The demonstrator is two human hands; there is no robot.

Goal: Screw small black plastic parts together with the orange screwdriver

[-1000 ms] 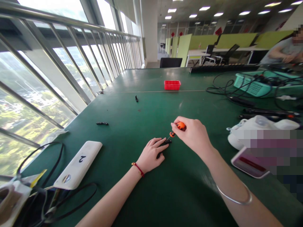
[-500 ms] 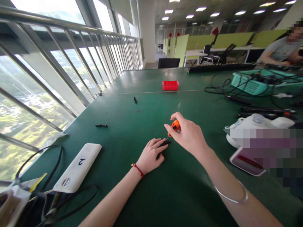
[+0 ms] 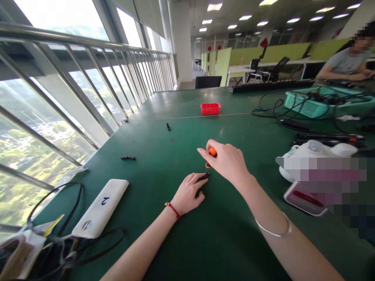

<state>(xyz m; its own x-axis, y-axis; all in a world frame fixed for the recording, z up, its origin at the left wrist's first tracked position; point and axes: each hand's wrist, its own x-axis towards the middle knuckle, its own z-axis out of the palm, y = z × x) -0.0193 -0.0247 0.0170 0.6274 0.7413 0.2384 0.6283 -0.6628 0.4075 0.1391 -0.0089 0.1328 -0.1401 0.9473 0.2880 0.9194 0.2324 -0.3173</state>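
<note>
Appears mid-work, without visible sign of completion: steadies the black part (image 3: 206,177) on the tabletop (image 3: 155,146) beneath the spread left hand (image 3: 188,194), and grips the orange-and-black screwdriver (image 3: 213,152) in the curled right hand (image 3: 230,160), with tip at the part's exposed end.

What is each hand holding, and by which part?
Right hand: a screwdriver, by its orange-and-black handle. Left hand partly covers a small black part; its grip can't be told.
</note>
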